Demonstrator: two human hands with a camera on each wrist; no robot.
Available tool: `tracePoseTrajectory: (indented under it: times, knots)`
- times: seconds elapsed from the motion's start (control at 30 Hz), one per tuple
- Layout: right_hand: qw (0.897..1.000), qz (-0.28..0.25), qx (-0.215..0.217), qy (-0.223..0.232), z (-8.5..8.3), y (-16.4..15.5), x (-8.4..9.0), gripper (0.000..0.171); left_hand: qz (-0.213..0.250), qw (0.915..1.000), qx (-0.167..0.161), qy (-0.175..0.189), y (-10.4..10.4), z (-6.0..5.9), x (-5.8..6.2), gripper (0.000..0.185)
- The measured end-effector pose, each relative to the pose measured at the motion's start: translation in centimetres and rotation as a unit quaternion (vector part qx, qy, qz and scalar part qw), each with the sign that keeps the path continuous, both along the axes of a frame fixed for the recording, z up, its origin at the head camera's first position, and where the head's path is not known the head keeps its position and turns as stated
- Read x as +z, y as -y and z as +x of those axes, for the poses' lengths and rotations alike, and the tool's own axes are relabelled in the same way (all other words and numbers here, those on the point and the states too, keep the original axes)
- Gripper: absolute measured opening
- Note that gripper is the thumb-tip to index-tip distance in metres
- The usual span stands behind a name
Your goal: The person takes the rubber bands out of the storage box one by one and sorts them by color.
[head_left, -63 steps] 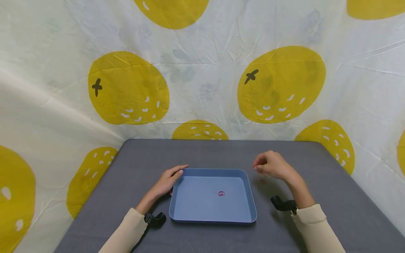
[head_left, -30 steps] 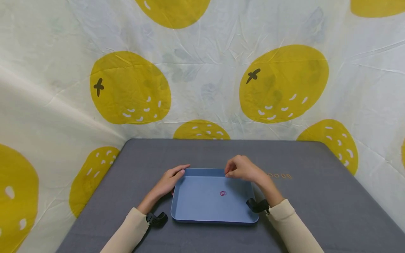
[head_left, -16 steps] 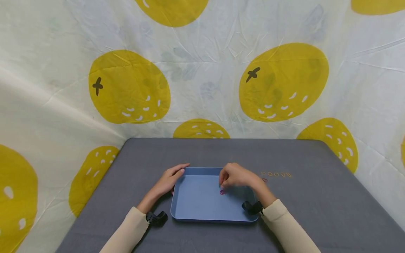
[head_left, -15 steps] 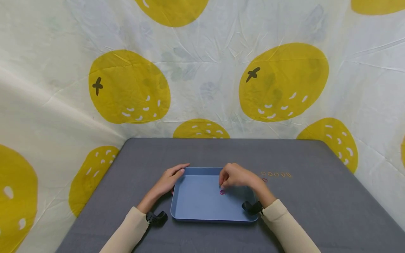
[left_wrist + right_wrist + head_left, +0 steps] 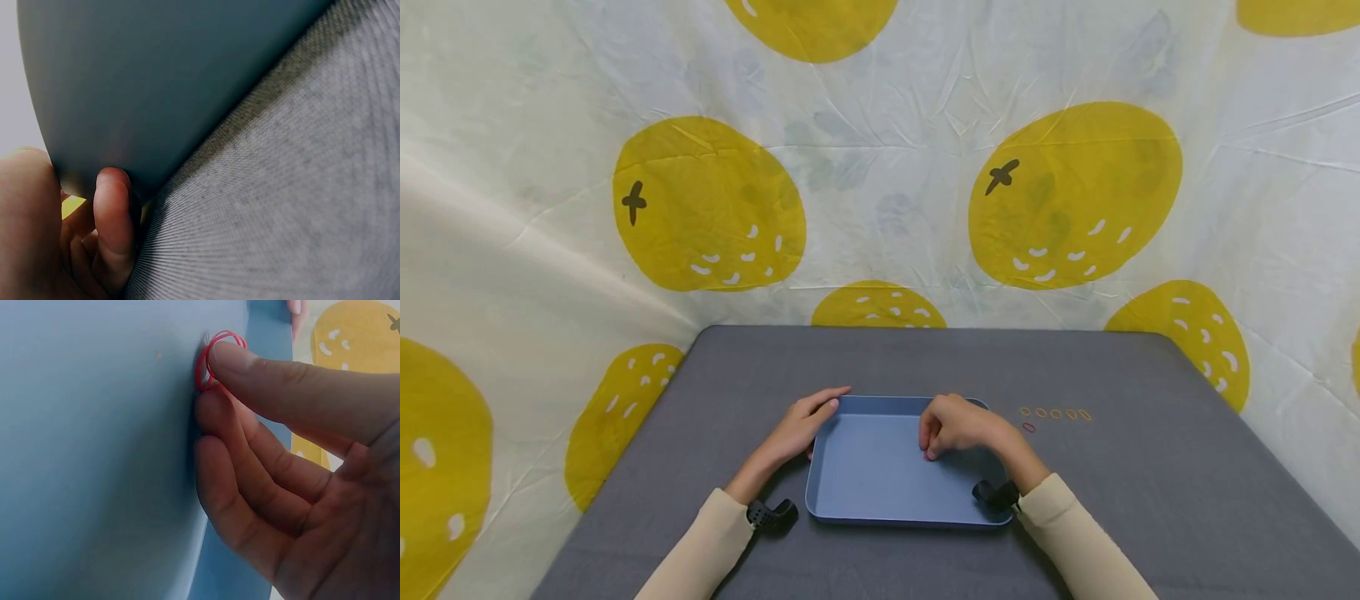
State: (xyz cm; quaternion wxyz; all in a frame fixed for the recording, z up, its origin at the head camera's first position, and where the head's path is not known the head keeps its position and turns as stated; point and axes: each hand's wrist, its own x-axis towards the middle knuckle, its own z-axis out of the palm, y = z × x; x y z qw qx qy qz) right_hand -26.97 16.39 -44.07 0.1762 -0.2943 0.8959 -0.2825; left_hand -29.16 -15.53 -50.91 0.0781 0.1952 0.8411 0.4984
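Note:
A blue tray (image 5: 880, 504) lies on the grey table. My left hand (image 5: 801, 429) holds its far left corner, the thumb at the rim; in the left wrist view a finger (image 5: 114, 212) presses the tray's outer wall (image 5: 144, 75). Inside the tray, my right hand (image 5: 955, 425) is low over the floor with fingers curled. The right wrist view shows thin red rubber bands (image 5: 201, 365) at its thumb and fingertip, pinched against the tray floor. Their exact number is unclear, and the head view mostly hides them behind the fingers.
Right of the tray, several orange rubber bands (image 5: 1056, 413) lie in a row on the table (image 5: 1150, 483). One red rubber band (image 5: 1028, 427) lies just in front of the row's left end. A patterned cloth (image 5: 887, 200) hangs behind the table.
My right hand has moved left from beside the orange row, over the tray's rim, and down to the red rubber bands inside. The left hand stays at the tray's corner.

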Motion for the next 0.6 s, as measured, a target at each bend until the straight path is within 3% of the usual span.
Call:
tracePoseTrajectory:
  times: [0.6]
  knots:
    - [1.0, -0.002, 0.001, -0.011, 0.03, -0.12, 0.13, 0.015, 0.005, 1.0, 0.001, 0.003, -0.07, 0.05, 0.03, 0.04]
